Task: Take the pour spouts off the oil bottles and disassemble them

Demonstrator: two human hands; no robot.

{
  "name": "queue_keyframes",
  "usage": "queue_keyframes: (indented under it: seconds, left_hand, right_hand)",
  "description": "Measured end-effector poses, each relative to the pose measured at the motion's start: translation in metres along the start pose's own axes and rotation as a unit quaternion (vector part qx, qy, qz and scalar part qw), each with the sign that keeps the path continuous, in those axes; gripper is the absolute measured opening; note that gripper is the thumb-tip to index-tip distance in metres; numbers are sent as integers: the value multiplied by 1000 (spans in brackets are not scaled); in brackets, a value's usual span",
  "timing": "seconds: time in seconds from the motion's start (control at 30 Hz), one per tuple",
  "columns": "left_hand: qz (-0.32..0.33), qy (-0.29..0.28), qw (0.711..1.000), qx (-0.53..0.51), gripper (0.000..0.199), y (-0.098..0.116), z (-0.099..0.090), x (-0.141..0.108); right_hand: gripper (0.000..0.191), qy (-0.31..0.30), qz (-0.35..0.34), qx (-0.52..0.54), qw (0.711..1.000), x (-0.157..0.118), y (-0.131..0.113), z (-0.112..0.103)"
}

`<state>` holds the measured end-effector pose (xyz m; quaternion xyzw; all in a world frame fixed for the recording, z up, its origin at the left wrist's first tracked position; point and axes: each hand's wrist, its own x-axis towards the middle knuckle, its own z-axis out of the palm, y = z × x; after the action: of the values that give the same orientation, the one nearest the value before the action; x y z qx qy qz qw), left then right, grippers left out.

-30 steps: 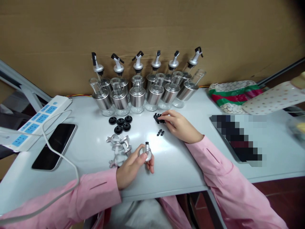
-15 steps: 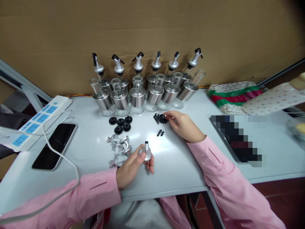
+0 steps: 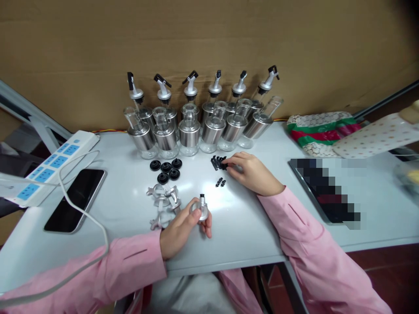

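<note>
Head view: silver metallic spout (image 3: 203, 213) pinched upright by left hand (image 3: 179, 231), black tip (image 3: 202, 196) exposed. Black plastic levers (image 3: 214, 163) reached by right hand (image 3: 253, 173), fingers narrowed, hold unclear.

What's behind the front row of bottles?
Behind the front row, six more bottles, each topped with a pourer. Their lower parts are mostly covered, so I can't tell what lies at their bases.

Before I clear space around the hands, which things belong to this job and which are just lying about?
Part of the work:
- silver spout piece in the left hand
- black levers at the right hand
- small black caps
- black discs
- loose silver pieces
- bottles

Apparently just lying about:
- phone
- power strip
- white cable
- patterned bag
- pixelated dark object
</note>
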<state>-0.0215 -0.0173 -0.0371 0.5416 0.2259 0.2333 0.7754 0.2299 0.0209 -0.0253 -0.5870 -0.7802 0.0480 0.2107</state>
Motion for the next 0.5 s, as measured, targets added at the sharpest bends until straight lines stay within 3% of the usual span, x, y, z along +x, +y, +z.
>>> queue_keyframes:
  seconds: [0.33,0.5]
  left_hand:
    - [-5,6,1000,4,41,1,1,0]
    - [-11,8,1000,28,48,3,2,0]
  right_hand:
    - [21,23,-28,42,998,1,6,10]
    - [16,46,-29,134,990,2,-13,-3]
